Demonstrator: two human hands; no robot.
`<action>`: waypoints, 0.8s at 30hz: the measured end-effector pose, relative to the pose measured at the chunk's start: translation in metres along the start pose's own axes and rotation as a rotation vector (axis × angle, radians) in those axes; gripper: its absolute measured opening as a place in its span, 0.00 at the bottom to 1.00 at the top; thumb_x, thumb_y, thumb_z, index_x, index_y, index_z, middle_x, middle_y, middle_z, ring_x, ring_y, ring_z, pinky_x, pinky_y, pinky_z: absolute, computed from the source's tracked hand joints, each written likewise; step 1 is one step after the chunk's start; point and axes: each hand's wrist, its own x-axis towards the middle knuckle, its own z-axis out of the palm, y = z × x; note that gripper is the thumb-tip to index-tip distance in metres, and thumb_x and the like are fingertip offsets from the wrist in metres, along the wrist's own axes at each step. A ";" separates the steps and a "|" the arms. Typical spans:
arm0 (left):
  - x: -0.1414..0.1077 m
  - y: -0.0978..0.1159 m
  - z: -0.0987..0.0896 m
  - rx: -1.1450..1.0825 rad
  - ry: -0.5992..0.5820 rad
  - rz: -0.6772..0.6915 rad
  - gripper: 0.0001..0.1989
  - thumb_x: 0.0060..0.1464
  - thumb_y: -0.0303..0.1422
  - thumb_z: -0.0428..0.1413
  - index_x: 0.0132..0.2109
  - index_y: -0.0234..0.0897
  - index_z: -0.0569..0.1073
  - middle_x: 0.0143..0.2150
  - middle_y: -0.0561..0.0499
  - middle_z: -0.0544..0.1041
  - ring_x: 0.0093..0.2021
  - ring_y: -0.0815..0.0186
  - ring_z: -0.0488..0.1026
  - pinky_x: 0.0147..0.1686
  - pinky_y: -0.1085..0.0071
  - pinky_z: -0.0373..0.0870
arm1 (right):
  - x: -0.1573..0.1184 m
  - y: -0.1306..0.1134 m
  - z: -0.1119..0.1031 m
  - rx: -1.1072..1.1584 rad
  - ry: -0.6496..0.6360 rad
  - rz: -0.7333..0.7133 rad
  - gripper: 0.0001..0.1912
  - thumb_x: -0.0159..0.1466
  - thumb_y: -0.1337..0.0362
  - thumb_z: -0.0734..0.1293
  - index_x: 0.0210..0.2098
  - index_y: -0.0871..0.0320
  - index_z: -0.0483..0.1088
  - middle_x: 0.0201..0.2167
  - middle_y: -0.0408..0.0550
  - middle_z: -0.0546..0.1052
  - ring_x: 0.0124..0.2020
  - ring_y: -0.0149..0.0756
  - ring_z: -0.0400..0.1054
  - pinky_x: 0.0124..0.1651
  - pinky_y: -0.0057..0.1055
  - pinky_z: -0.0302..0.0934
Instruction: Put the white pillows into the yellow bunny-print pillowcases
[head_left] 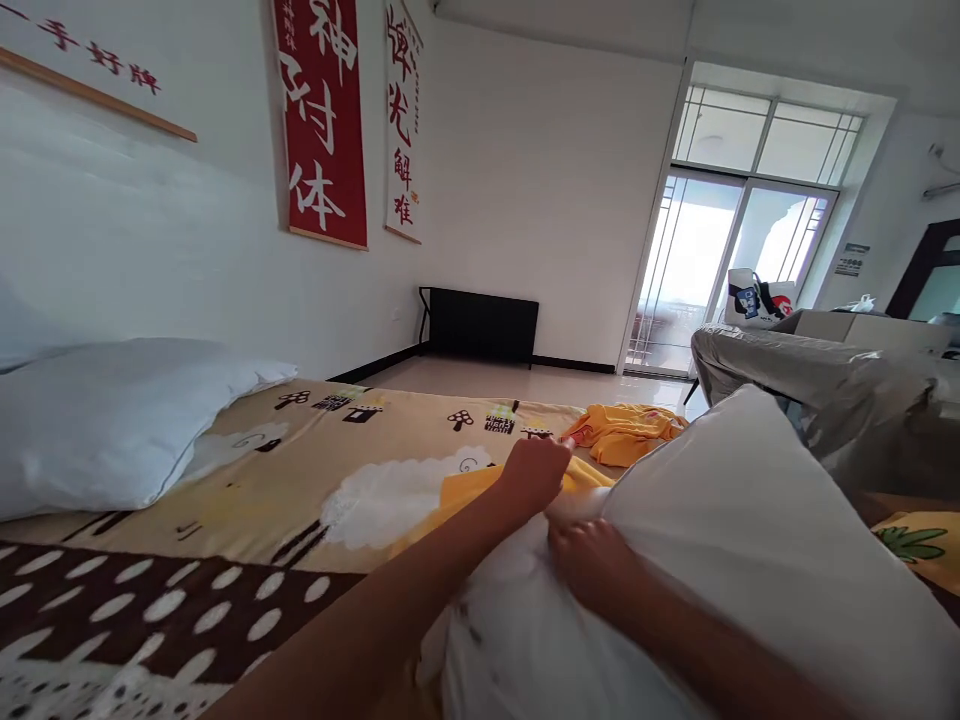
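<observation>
A large white pillow [750, 530] fills the lower right, one corner pointing up. My left hand [534, 472] is closed in a fist at its near edge, gripping yellow cloth [469, 487] that lies partly beneath my forearm. Just right of it, my right hand [592, 560] has its fingers curled on the white fabric, pressed into the pillow. Beyond both hands, a crumpled orange-yellow cloth [626, 432] rests on the patterned blanket [300, 480].
Another white pillow [112, 420] lies at the left by the wall. A black folded panel [484, 325] stands against the far wall. Plastic-covered furniture [787, 370] with a bag [754, 300] is at the right. Yellow pineapple-print fabric [926, 545] shows at the right edge.
</observation>
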 end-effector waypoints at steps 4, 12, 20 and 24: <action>-0.020 -0.010 -0.003 0.118 0.033 0.016 0.18 0.53 0.20 0.44 0.48 0.35 0.69 0.48 0.38 0.72 0.49 0.54 0.70 0.43 0.61 0.67 | 0.036 0.043 0.012 0.031 -0.081 0.196 0.17 0.64 0.69 0.55 0.43 0.58 0.73 0.41 0.58 0.78 0.42 0.41 0.73 0.41 0.32 0.63; -0.083 -0.062 0.032 0.218 -0.188 -0.112 0.25 0.44 0.19 0.47 0.52 0.34 0.66 0.50 0.36 0.70 0.41 0.53 0.75 0.37 0.61 0.72 | 0.053 0.077 -0.009 0.173 -0.063 0.171 0.16 0.65 0.62 0.60 0.43 0.63 0.74 0.42 0.60 0.77 0.44 0.44 0.72 0.45 0.34 0.63; -0.094 -0.061 0.053 0.146 -0.128 -0.085 0.25 0.47 0.18 0.42 0.53 0.34 0.65 0.52 0.38 0.68 0.45 0.56 0.72 0.40 0.63 0.68 | -0.079 -0.042 0.000 0.060 0.398 -0.073 0.21 0.65 0.57 0.58 0.56 0.55 0.64 0.55 0.56 0.69 0.55 0.50 0.62 0.56 0.48 0.55; -0.089 -0.059 0.037 0.136 -0.069 -0.076 0.23 0.47 0.19 0.42 0.50 0.33 0.68 0.48 0.39 0.70 0.45 0.54 0.71 0.42 0.59 0.65 | -0.100 -0.064 0.043 -0.141 0.468 -0.123 0.19 0.65 0.65 0.58 0.55 0.50 0.63 0.59 0.54 0.66 0.56 0.52 0.61 0.53 0.54 0.55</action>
